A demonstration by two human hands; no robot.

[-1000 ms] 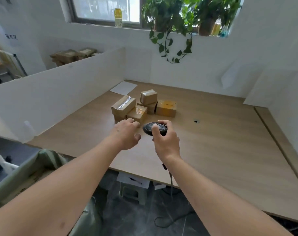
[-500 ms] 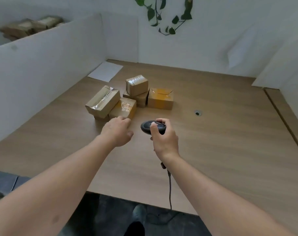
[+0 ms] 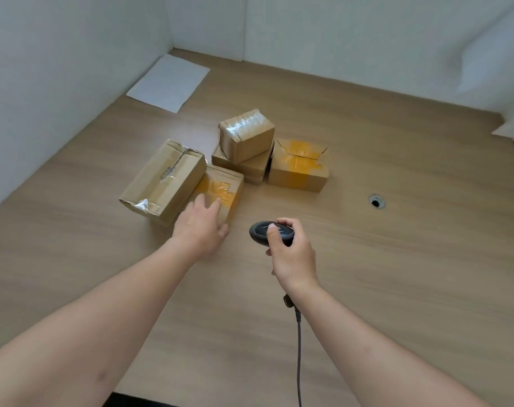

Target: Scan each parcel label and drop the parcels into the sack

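Five cardboard parcels cluster on the table (image 3: 396,274) toward its far-left corner, one stacked on another. The left hand (image 3: 201,227) reaches with fingers spread, relaxed, onto the nearest parcel (image 3: 224,186), the one sealed with yellow tape, not yet gripping it. The right hand (image 3: 292,257) is wrapped round the black scanner (image 3: 260,232), thumb on top. This looks like the picking-up step; next the parcel's label, not visible here, must be turned toward the scanner. No sack is in view.

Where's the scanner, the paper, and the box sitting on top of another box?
scanner (image 3: 261,232), head view, its dark top
paper (image 3: 169,83), head view, middle of the sheet
top box (image 3: 247,136), head view, its front face
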